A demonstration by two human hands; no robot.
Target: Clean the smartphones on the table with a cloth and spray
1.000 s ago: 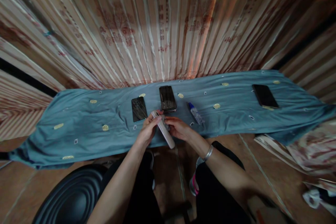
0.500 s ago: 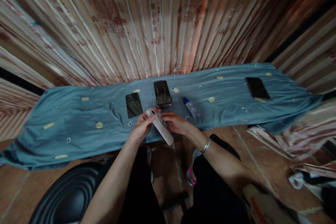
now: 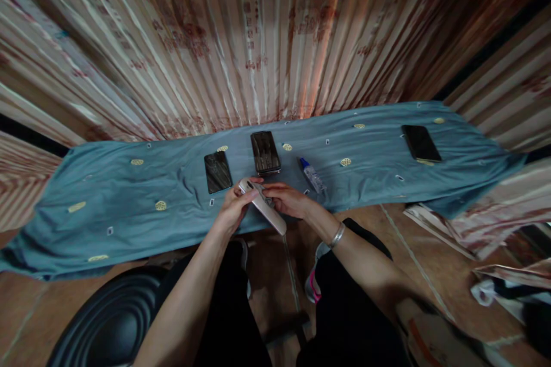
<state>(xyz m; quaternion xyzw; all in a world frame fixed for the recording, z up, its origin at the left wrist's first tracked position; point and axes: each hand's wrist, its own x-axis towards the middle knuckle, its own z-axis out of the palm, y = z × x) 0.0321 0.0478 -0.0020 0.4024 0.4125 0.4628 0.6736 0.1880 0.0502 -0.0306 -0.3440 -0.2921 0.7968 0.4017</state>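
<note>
My left hand is closed around the upper end of a pale, slim phone, thumb across it. The phone slants, its lower end pointing down and right past the table's front edge. My right hand is at the phone's right side, fingers pinched around a small greyish thing that I cannot make out. Just beyond my hands lies a dark phone, apparently on top of another flat thing. To its left rests another dark phone, and to its right a clear bottle with a blue cap.
A blue-green cloth with yellow prints covers the long table. Far right on it lies a dark phone. Pleated curtains hang behind. A round black ridged object stands at lower left, beside my legs.
Both hands stay almost in place on the pale phone. The view has shifted very slightly; the things on the table lie as before.
</note>
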